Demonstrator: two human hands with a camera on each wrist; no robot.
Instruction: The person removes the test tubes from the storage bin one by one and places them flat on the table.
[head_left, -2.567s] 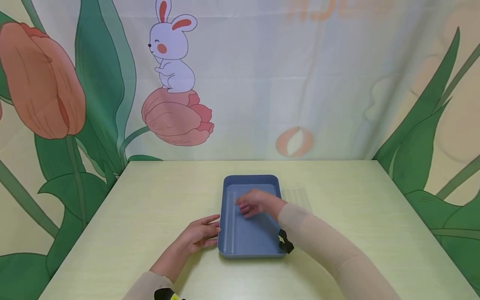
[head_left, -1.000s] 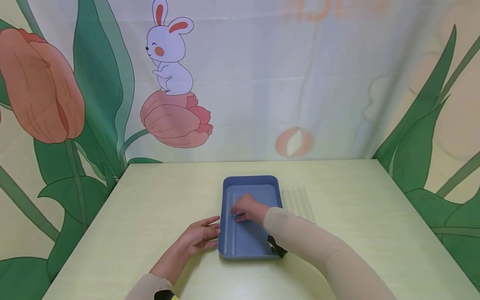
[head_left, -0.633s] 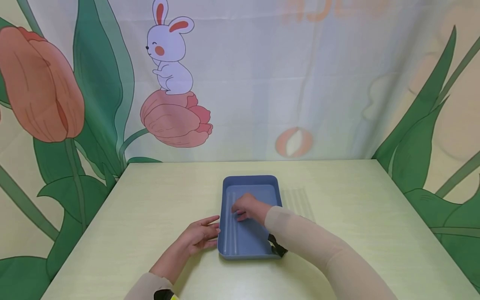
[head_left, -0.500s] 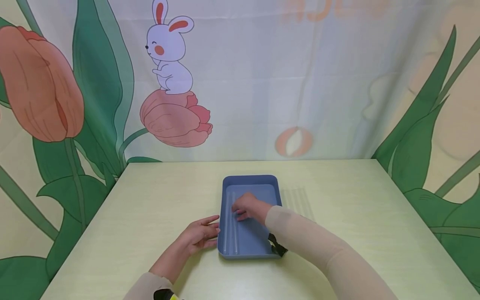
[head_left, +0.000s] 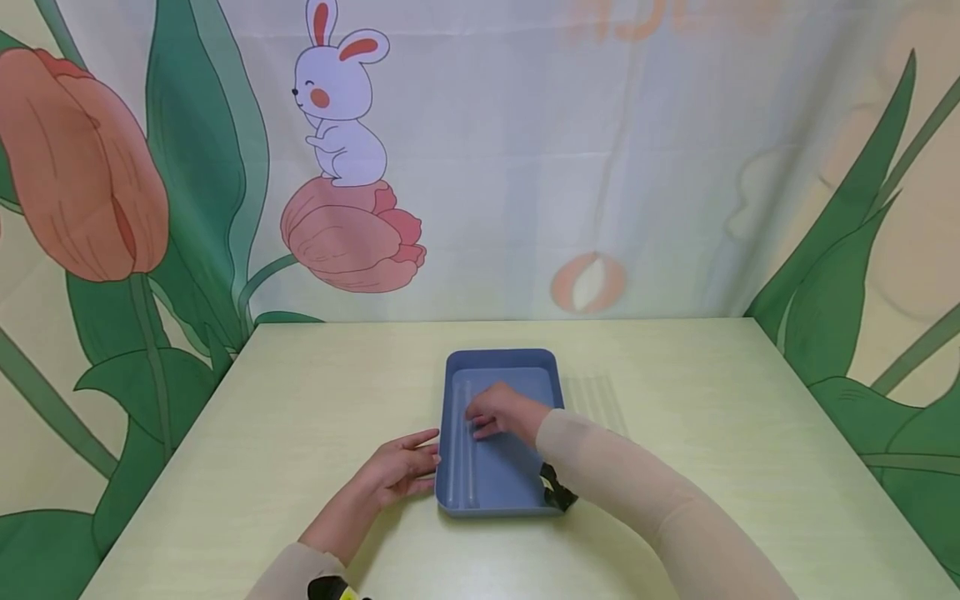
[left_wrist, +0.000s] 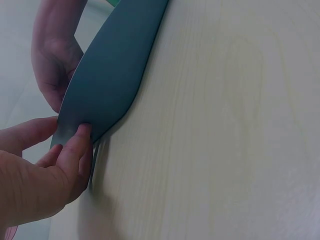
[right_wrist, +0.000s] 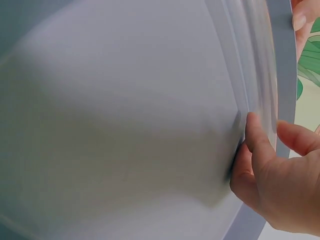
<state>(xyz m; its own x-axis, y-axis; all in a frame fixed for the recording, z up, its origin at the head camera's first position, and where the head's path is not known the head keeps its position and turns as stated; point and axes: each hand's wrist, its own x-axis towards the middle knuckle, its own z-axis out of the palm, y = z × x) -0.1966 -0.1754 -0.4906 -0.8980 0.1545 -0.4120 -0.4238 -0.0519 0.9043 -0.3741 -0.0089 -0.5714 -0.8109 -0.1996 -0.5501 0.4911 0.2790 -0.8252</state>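
Note:
A blue rectangular tray [head_left: 517, 483] lies on the table. Along its left side lie clear, see-through tube-like strips [head_left: 471, 479], running lengthwise and hard to make out against the floor of the tray. My right hand [head_left: 504, 412] reaches inside over these strips; in the right wrist view its thumb and index finger stand apart, with the index fingertip at a strip. My left hand [head_left: 397, 471] rests on the table outside, straight fingertips touching the tray's left wall, as the left wrist view also shows.
More clear ribbed strips [head_left: 596, 400] lie on the table just right of the tray, partly behind the right sleeve [head_left: 630, 475]. A printed curtain [head_left: 487, 167] with tulips and a rabbit hangs behind the pale wooden table [head_left: 337, 383].
My right hand has come down and left to the clear strips inside the tray, then shifted slightly back right. The left hand has stayed at the tray's wall.

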